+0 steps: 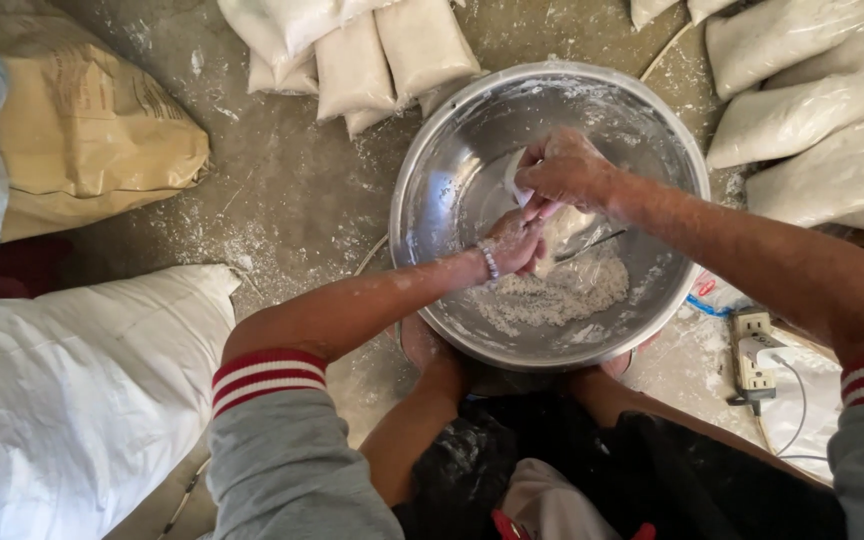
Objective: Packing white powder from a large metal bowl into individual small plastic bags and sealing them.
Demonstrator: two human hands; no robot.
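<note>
A big steel bowl (552, 215) is parked on the dusty concrete floor (292, 190), pretty much at the middle of the floor patch, wedged between the person's knees. Some crumbly white powder (562, 295) is heaped in the near part of the bowl, and the walls are smeared with it too.

The right hand (572, 170) is held over the bowl's middle, with its fingers (542, 185) clamped shut on a small clear plastic bag (517, 180). The left hand (517, 245) is brought up right under it, fingers bunched together and touching the bag's lower part, dusted white all over. A beaded bracelet (490, 260) is worn on the left wrist.

Filled white packets (352, 55) are stacked at the floor's far edge, just beside the bowl's rim, and more filled packets (812, 110) are piled toward the far right corner. A tan paper sack (82, 130) is slumped at the far left, a large white sack (72, 390) at the near left. A power strip (752, 350) is lying at the right, near the bowl.
</note>
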